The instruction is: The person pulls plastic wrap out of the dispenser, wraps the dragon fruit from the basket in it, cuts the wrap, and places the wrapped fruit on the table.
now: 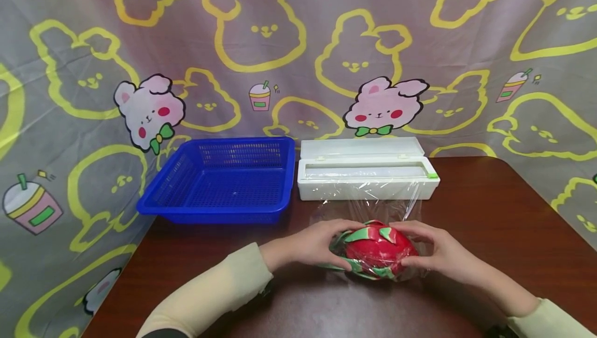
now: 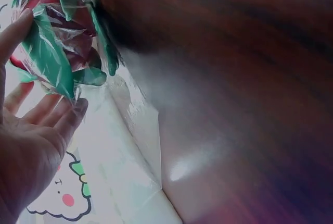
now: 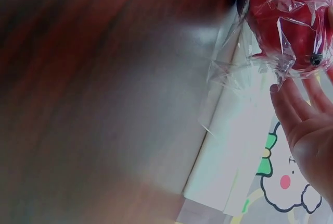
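Kinda hard to see both ends of the one dragon fruit (image 1: 380,247), since the left hand (image 1: 319,242) and right hand (image 1: 445,252) are gripping it between them, in front of one long white box (image 1: 368,191). Can't tell if it touches the tabletop (image 1: 494,213). Oval, red, green flaps, crinkly clear film (image 1: 410,202) with edges I can't trace. One blue mesh basket (image 1: 214,216) too.

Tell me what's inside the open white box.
A roll of clear wrap shows inside the white box; its underside and the box's floor are covered from view.
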### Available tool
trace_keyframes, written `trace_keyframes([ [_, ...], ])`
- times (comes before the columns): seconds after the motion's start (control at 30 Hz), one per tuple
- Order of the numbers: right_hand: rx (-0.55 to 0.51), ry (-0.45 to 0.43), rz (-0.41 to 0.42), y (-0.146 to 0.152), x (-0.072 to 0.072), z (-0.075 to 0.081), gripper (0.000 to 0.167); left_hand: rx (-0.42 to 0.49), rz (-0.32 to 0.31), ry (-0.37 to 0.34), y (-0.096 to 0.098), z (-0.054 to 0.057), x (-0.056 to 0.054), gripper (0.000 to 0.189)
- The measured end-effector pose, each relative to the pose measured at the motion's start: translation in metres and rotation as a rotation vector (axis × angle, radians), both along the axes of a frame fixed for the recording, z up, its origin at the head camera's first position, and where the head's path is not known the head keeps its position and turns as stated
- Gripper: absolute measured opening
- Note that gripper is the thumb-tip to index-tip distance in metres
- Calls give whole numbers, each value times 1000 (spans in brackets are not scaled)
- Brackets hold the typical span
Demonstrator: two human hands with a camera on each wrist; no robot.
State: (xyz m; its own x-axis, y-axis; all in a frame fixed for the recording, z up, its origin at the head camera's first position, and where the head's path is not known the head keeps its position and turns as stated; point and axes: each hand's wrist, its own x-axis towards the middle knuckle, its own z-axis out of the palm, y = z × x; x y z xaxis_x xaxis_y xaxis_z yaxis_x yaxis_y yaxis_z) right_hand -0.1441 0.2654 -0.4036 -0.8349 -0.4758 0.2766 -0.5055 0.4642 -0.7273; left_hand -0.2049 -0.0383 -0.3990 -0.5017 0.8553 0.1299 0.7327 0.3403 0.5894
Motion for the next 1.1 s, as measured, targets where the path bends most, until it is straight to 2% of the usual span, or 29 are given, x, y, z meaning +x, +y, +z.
trace_keyframes([
  [0.27,36,-81,-5,0,-7,5,62,37,1,-188,1,1,-9,78],
  [0.5,21,-127,32,-1,-14,8,56,32,27,-259,1,0,-17,72],
  [0.8,34,-163,-26,4,-20,3,55,-12,63,-337,5,3,-29,66],
  [0.9,58,-134,-67,3,-20,2,58,-3,75,-360,5,2,-32,64],
  [1.0,86,-42,-102,1,-20,5,62,31,85,-409,5,0,-34,62],
  [1.1,91,60,-102,-3,-18,9,67,58,94,-455,4,-2,-36,61],
])
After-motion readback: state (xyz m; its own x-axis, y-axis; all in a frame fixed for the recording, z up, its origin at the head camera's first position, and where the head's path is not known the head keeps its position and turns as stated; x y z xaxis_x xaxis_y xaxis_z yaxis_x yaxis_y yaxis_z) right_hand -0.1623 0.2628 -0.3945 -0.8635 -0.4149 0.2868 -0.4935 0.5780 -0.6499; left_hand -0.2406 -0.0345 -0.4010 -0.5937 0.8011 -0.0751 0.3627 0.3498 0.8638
